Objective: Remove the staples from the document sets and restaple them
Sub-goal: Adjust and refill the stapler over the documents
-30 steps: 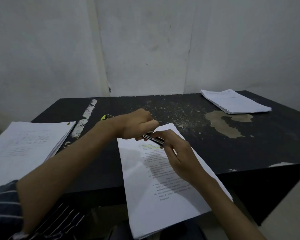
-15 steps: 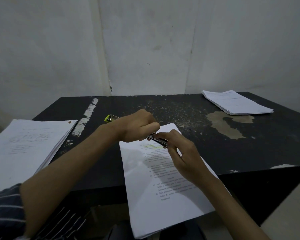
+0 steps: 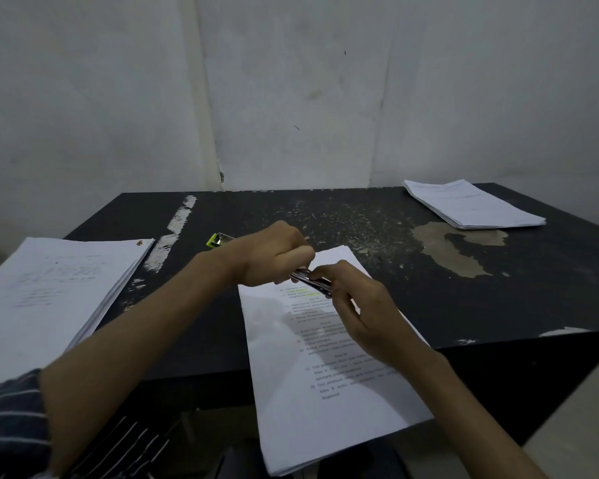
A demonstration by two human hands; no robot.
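A white printed document set (image 3: 325,368) lies in front of me, hanging over the near edge of the black table (image 3: 498,305). Above its top left part my two hands meet on a small dark metal tool (image 3: 312,281), probably a staple remover or stapler part. My left hand (image 3: 274,254) is curled over the tool's left end. My right hand (image 3: 357,305) pinches its right end with thumb and fingers. A yellow-green stapler (image 3: 217,240) peeks out on the table just behind my left wrist.
A thick stack of papers (image 3: 49,299) sits at the table's left end, and a thinner stack (image 3: 471,205) lies at the far right corner. Scattered staple bits and worn patches mark the tabletop. A white wall stands behind the table.
Both hands stay on the small tool over the document's top; they shifted only slightly, and the view moved a little.
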